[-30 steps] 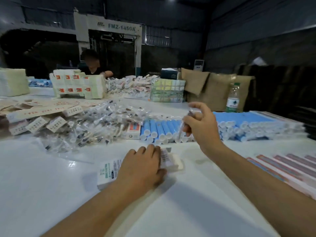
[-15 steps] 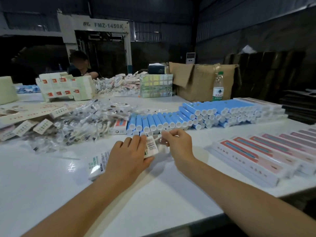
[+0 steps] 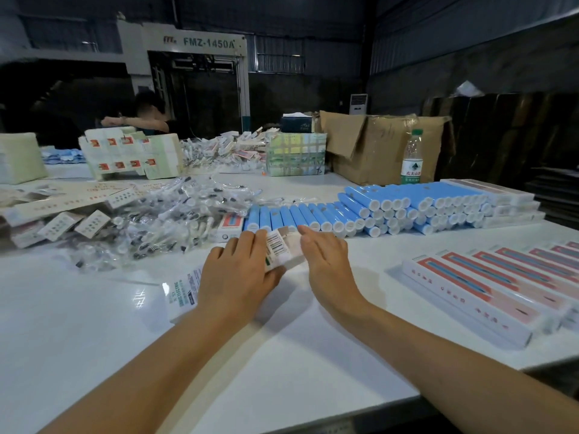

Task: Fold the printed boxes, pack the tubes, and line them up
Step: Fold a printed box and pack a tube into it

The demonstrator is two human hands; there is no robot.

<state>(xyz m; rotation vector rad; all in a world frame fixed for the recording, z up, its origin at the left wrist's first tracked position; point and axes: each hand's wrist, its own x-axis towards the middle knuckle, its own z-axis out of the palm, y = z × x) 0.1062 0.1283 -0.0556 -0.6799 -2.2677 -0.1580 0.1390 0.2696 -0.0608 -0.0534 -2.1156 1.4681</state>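
Fingers [image 3: 250,245] of the left hand [image 3: 238,277] lay flat and straight, pressing a printed box [image 3: 279,249] to the white bench [image 3: 94,339]. The right hand [image 3: 326,261] touched the box's far end, fingers extended rather than curled; whether they pinched a flap could not be told. The box lay mid-bench, just short of the row of blue tubes [image 3: 313,216]. Thin card of this kind looked light and easily creased, best held by its long edges, not its flaps. Finished red-printed boxes [image 3: 470,286] lined the bench's right edge. Bagged applicators [image 3: 163,220] were heaped toward the left. A water bottle [image 3: 412,158] and an open carton [image 3: 382,145] stood at the far edge, before a dim workshop with a machine marked FMZ-1450A [image 3: 208,42].
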